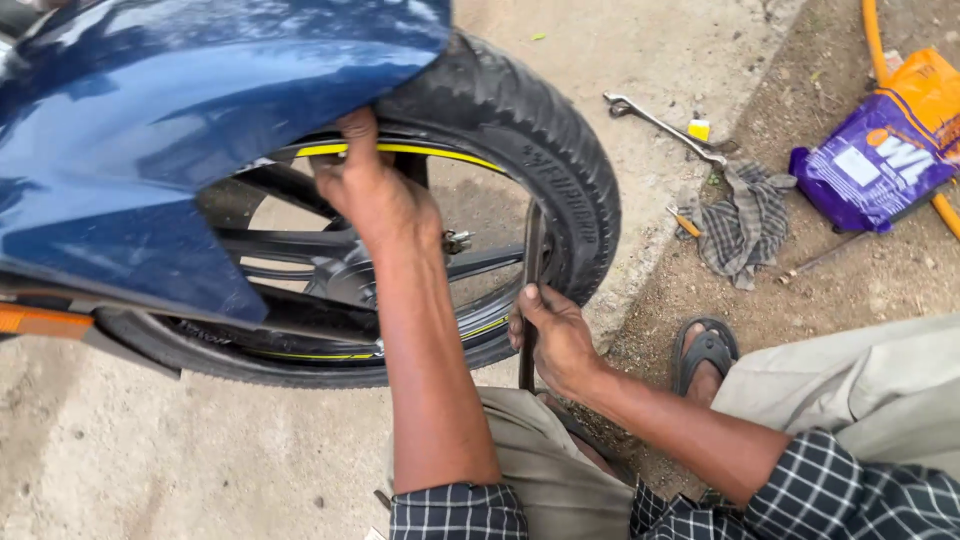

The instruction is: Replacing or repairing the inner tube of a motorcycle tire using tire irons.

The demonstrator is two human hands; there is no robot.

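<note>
- Motorcycle wheel [560,170] — black tyre on a black spoked rim with a yellow stripe, sitting under a dark blue mudguard [170,130]. It stands upright on the concrete ground [150,460], straight ahead of the person's knees.
- Left hand [372,195]: reaches up over the wheel's upper rim just below the mudguard, fingers curled over the rim edge and closed on it.
- Right hand [552,335]: at the wheel's lower right, fingers wrapped round a flat metal tyre lever [531,260]. The lever stands nearly upright, its upper end against the tyre bead where tyre meets rim.
- Handling judgement: tyre looks thick, stiff rubber — likely to resist prying and spring back. Rim is rigid and gives a firm hold. Lever is bare steel, probably slippery; a grip low on the shaft gives more leverage.
- Right of the wheel, on the dirt: a double-ended spanner [660,125], a checked rag [745,220], and further off a purple and orange bag [885,150] lying across an orange hose [875,40].
- A sandalled foot [705,355] rests near the wheel's lower right, beside the right hand.
</note>
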